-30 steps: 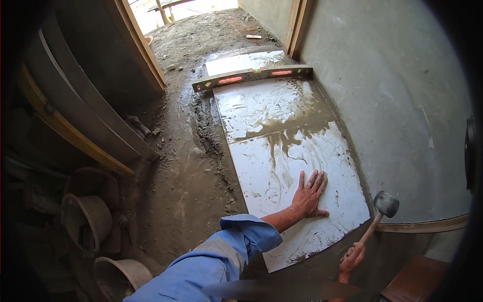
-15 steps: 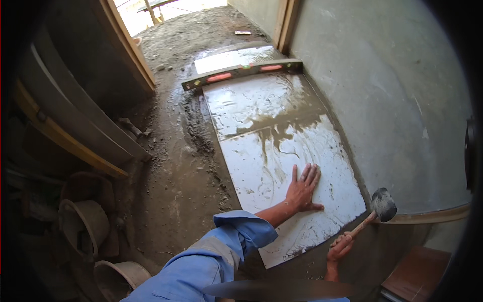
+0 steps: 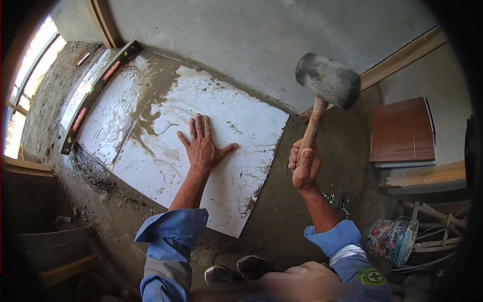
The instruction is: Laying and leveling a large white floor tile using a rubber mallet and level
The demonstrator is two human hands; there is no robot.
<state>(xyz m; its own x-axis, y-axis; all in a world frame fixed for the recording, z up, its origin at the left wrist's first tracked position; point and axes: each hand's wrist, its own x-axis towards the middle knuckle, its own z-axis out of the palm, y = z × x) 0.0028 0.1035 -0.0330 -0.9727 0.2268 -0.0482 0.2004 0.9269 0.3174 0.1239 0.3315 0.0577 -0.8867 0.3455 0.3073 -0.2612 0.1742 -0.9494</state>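
My left hand [image 3: 202, 150] lies flat on a large white tile [image 3: 236, 181] smeared with grey cement, fingers spread. My right hand [image 3: 305, 166] grips the wooden handle of a rubber mallet [image 3: 328, 80], whose dark, cement-dusted head is raised over the area right of the tile, near the wall. Farther left, more wet white tiles [image 3: 105, 133] lie along the wall, with a long spirit level [image 3: 80, 116] across them.
A grey wall [image 3: 226, 30] runs behind the tiles. A stack of brown tiles [image 3: 402, 130] stands at the right, above a paint bucket [image 3: 385, 240] and wooden pieces. Rough mortar floor [image 3: 48, 95] leads to a bright opening. Dark boards lie lower left, near my shoes [image 3: 251, 266].
The view has swung right, bringing the brown tiles and bucket into sight. The mallet now appears higher and larger, lifted in my right hand. My left hand stays spread on the tile.
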